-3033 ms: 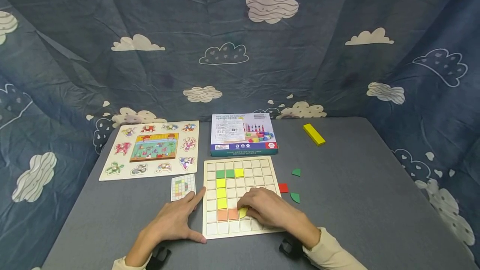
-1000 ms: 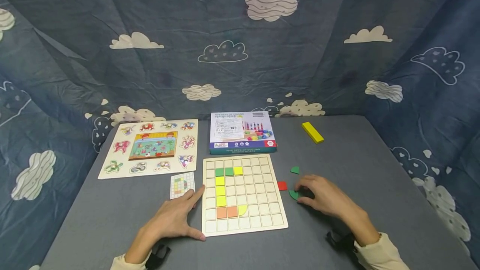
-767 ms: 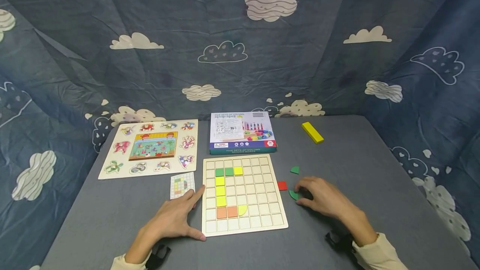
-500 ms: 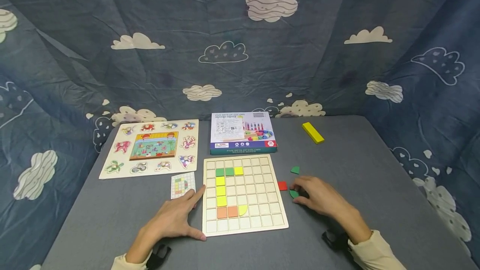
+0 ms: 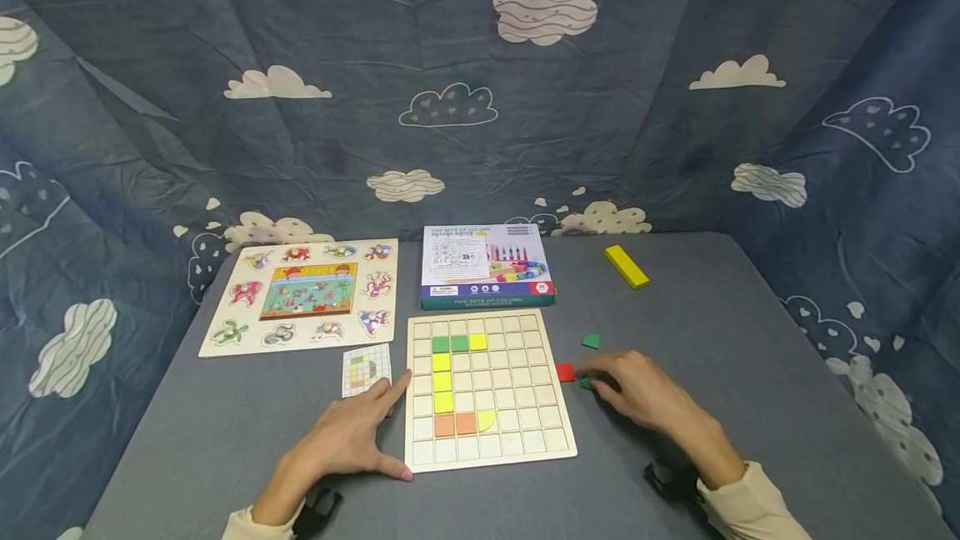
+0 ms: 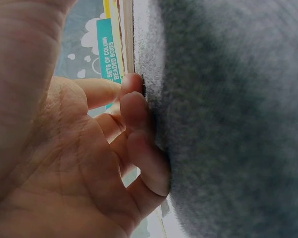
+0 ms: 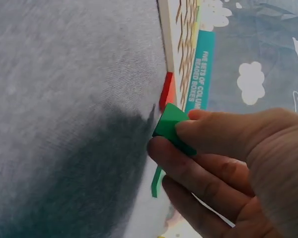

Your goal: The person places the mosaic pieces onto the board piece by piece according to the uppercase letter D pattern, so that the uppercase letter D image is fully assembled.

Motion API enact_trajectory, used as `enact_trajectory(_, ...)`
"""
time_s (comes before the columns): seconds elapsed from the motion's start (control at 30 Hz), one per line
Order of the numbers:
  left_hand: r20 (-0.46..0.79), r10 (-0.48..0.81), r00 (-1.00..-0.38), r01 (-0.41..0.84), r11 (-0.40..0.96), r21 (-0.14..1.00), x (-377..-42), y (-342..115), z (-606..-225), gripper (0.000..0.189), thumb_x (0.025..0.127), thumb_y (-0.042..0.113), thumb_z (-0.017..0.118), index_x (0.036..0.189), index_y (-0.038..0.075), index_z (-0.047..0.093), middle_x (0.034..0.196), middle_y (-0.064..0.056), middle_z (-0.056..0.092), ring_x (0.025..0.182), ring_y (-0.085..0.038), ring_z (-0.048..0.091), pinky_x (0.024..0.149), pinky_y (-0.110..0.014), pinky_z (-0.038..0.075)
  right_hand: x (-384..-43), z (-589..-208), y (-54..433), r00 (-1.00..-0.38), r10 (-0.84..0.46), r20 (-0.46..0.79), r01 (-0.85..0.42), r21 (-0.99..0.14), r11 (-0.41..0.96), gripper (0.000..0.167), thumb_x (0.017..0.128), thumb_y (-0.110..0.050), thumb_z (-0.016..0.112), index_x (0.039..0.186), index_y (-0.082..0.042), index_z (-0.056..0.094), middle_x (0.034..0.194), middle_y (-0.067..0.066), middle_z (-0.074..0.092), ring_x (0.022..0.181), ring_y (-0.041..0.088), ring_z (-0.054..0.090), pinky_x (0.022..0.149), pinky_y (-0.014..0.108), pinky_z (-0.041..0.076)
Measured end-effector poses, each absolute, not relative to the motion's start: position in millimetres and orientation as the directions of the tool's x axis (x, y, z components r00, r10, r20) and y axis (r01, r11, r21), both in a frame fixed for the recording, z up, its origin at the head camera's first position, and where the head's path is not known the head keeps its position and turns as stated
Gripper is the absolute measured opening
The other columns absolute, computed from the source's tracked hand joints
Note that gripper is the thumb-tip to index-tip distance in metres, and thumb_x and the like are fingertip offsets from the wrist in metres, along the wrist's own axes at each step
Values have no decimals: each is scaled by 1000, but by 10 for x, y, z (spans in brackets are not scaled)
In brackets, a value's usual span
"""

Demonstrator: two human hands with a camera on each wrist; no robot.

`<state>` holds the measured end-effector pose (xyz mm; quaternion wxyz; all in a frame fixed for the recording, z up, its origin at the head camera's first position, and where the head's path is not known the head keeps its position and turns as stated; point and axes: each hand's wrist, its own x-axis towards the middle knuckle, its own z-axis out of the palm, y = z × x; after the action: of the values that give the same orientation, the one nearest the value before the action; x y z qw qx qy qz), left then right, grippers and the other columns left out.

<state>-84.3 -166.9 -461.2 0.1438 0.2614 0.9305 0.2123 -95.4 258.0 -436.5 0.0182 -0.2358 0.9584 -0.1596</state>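
Note:
In the head view my left hand [image 5: 348, 440] rests on the table, its thumb and index finger spread and touching the left edge of the wooden grid board [image 5: 525, 440]. The other fingers bend against the tabletop in the left wrist view. Right of the board, my right hand [image 5: 641, 390] pinches a green quarter-circle tile [image 7: 170, 124] between thumb and fingertips, tilted off the table. A red tile [image 5: 565, 372] lies against the board's right edge. Behind the hand lies another green tile [image 5: 591, 341]. Green, yellow and orange tiles sit on the board, including a yellow quarter-circle [image 5: 486, 421].
A small pattern card [image 5: 366, 369] lies left of the board, near my left fingers. Further back are a sea-animal puzzle board [image 5: 300, 340] and a bead-set box [image 5: 487, 269]. A yellow block [image 5: 627, 267] lies at the back right.
My right hand has left the yellow quarter-circle on the board, moved right to the near green tile and picked it up. My left hand has stayed at the board's edge.

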Motion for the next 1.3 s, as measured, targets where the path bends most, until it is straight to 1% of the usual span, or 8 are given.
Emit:
enact_trajectory(0.13,-159,542,-825,423,779,463,-848,-1670,-4612,133,55,77,81,160,14,28,114,0,56,96,-19,64,70,-45,47,-954,-4342,2540,-874,-483,56,-475,-305,825,37,89,0,69,123,-15,73,99,0,69,83,16,65,70,32,54)
enact_trajectory(0.23,-157,542,-826,424,780,461,-850,-1672,-4611,133,55,77,82,160,14,28,114,0,56,96,-19,64,71,-46,48,-966,-4320,2484,-862,-503,68,-495,-327,805,36,90,4,66,119,-17,75,88,-6,54,71,7,47,62,22,42)
enact_trajectory(0.3,-158,543,-825,423,778,465,-851,-1674,-4613,133,56,76,82,160,14,28,114,0,56,96,-20,64,71,-47,48,-975,-4310,2439,-856,-511,81,-506,-340,793,32,91,4,65,114,-16,77,86,-8,49,71,4,40,62,20,37)
enact_trajectory(0.57,-169,544,-822,419,778,468,-842,-1678,-4628,132,56,76,81,160,14,28,112,2,55,93,-17,63,69,-43,47,-999,-4284,2267,-846,-518,125,-519,-414,748,20,95,2,62,107,-13,69,94,-6,60,79,4,51,71,26,48)
enact_trajectory(0.73,-163,543,-823,420,777,468,-839,-1675,-4628,132,56,76,81,159,14,28,110,3,55,92,-17,62,69,-44,47,-1001,-4277,2155,-834,-542,109,-530,-436,727,30,97,2,58,118,-16,70,91,-6,51,75,5,44,66,22,41)
enact_trajectory(0.87,-162,542,-825,418,777,471,-838,-1672,-4631,132,56,76,82,159,15,28,110,3,55,92,-18,63,70,-46,47,-1005,-4306,2052,-827,-543,149,-546,-446,709,33,96,8,55,111,-16,73,93,-3,47,78,6,43,67,20,38)
enact_trajectory(1.07,-172,537,-826,410,782,470,-845,-1667,-4639,132,55,76,82,160,16,28,114,1,56,95,-19,64,72,-48,48,-1015,-4337,1925,-830,-497,252,-555,-453,698,21,95,5,61,103,-13,68,96,-2,54,80,6,47,69,21,43)
enact_trajectory(1.3,-175,535,-826,406,781,474,-842,-1663,-4630,133,55,75,83,159,15,28,119,-3,57,98,-22,65,73,-51,49,-1034,-4320,1827,-821,-497,282,-559,-576,596,7,94,-6,69,97,-11,72,91,-5,70,78,3,58,70,24,50)
